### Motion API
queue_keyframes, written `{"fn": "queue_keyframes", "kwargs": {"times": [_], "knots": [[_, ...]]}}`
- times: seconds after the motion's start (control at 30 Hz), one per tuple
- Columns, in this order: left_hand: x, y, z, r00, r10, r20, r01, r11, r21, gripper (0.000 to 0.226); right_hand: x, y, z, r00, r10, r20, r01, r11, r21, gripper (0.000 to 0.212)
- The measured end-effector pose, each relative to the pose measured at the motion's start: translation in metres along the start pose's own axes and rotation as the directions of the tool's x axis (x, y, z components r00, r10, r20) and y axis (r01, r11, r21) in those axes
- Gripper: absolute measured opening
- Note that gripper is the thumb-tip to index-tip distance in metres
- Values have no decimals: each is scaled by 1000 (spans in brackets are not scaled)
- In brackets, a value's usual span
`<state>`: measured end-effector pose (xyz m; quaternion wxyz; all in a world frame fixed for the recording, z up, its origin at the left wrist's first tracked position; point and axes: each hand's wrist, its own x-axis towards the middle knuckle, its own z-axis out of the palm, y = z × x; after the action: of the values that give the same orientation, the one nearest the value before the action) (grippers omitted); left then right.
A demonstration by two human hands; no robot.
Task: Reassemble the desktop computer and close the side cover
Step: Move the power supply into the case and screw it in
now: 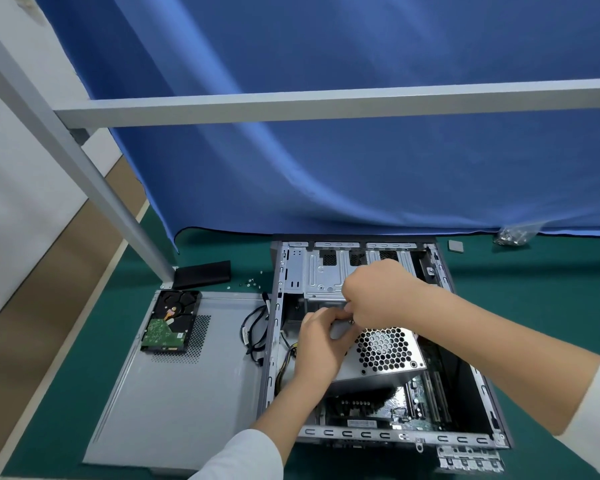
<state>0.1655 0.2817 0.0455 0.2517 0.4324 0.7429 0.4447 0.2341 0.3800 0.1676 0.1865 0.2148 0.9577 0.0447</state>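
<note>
Holding the power supply [378, 355] inside the open computer case [465, 386].
Head view: left hand [321, 344] grips its near corner; right hand [378, 292] pinches something small at its top edge. Side cover [174, 393] lies left, hard drive [170, 320] on it.
</note>
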Motion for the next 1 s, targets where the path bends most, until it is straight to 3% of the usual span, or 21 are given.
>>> {"fn": "queue_keyframes", "kwargs": {"times": [0.2, 0.27, 0.33, 0.43, 0.53, 0.73, 0.8, 0.9, 1.0], "knots": [[1, -1, 2, 1000, 1, -9, -1, 1000, -14, 38, 4, -5, -1, 993, 110, 43, -114, 988, 103, 32], [1, 0, 1, 1000, -6, 17, 6, 1000, -6, 28, 3, -5, -1, 992, 119, 49, -124, 985, 116, 30], [2, -1, -3, 997, -6, 80, 7, 1000, -7, 3, 0, 0, -5, 990, 130, 50, -136, 981, 136, 18], [3, -1, -10, 996, 20, 88, -12, 996, -90, 14, -4, 11, -11, 985, 166, 45, -172, 968, 183, 17], [9, 6, -21, 999, 21, 39, -15, 988, -151, 17, -1, 18, -18, 986, 158, 59, -168, 925, 341, 11], [26, 9, -39, 1000, -12, 13, 15, 978, -209, 3, 20, 14, -22, 992, 128, 19, -100, 662, 743, 13], [34, 5, -46, 999, -33, -11, 30, 978, -208, 19, 34, 11, -17, 992, 125, 23, -87, 531, 843, 22], [50, -8, -57, 996, -80, -48, 72, 988, -137, 30, 61, 4, -7, 995, 41, 89, -98, 429, 898, 30], [67, -28, -70, 993, -107, -50, 106, 994, -26, 19, 93, -2, 7, 989, -52, 138, -112, 342, 933, 33]]}}
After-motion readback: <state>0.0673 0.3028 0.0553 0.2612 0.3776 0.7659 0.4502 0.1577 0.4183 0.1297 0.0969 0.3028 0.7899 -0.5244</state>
